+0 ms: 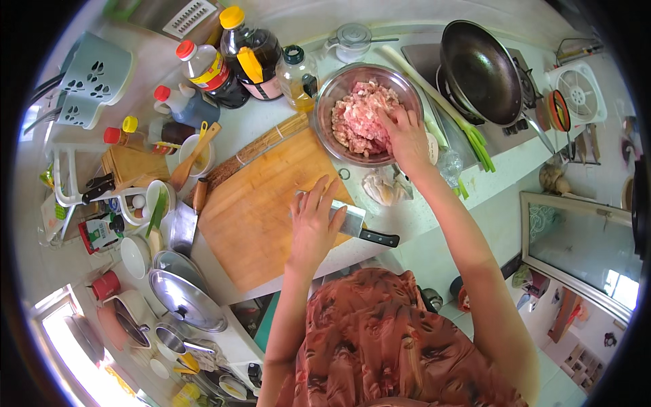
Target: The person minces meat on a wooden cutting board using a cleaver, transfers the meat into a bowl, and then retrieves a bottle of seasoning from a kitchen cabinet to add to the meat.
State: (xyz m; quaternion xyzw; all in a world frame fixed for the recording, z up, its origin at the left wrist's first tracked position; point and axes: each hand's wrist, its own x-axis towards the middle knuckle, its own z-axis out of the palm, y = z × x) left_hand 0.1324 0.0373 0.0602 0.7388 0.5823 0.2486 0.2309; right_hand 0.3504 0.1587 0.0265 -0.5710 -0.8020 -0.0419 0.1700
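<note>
Minced meat (363, 117) is heaped in a stainless steel bowl (325, 137) at the counter's back. My right hand (408, 140) reaches over the bowl's right rim, its fingertips against the meat; whether they pinch any is hidden. On the wooden cutting board (259, 213) lies a knife with a broad blade (351, 220), its black handle (379, 237) sticking out past the board's right edge. Fingers spread, my left hand (315, 216) hovers over or rests on that blade and covers part of it. A knotted plastic bag (385, 187) sits below the bowl.
A cleaver (184, 226) lies at the board's left edge, beside a bowl with a wooden spatula (196, 157). Sauce bottles (249, 61) stand behind the board. Long scallions (437, 96) lie between the steel bowl and a wok (480, 76) on the stove. Pot lids (185, 300) lean at lower left.
</note>
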